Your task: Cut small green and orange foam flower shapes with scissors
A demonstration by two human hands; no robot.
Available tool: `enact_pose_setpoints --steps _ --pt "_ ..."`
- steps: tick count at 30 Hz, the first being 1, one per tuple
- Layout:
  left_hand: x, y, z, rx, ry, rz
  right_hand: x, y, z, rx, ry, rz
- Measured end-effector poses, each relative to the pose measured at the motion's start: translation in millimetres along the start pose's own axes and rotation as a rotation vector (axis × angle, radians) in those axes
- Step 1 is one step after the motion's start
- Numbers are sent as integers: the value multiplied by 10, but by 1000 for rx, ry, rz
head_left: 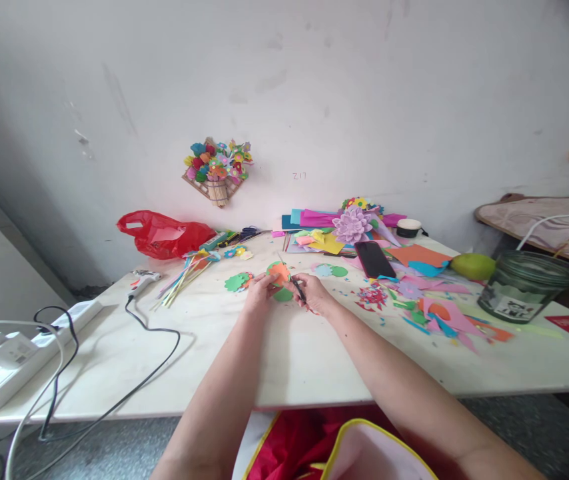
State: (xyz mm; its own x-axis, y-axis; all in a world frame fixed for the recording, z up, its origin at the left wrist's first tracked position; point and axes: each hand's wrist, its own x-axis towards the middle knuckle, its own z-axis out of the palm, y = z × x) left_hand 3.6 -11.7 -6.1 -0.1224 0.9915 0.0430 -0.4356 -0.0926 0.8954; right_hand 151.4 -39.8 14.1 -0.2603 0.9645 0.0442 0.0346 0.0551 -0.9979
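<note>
In the middle of the white table my left hand is closed on an orange paper piece, with green paper at its edge. My right hand grips small dark-handled scissors, whose blades are at the right edge of the orange piece. A green scalloped paper shape lies just left of my left hand. Another green piece is under the hands. Light blue and green shapes lie behind my right hand.
Paper scraps, a phone, a green fruit and a glass jar stand or lie right. Left are a glue gun with its cord, a power strip, paper strips and a red bag.
</note>
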Motion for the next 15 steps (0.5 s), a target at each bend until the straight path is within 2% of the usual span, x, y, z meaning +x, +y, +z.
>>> enact_pose_setpoints --steps 15 --pt "45 0 -57 37 37 4 16 30 -1 -21 1 2"
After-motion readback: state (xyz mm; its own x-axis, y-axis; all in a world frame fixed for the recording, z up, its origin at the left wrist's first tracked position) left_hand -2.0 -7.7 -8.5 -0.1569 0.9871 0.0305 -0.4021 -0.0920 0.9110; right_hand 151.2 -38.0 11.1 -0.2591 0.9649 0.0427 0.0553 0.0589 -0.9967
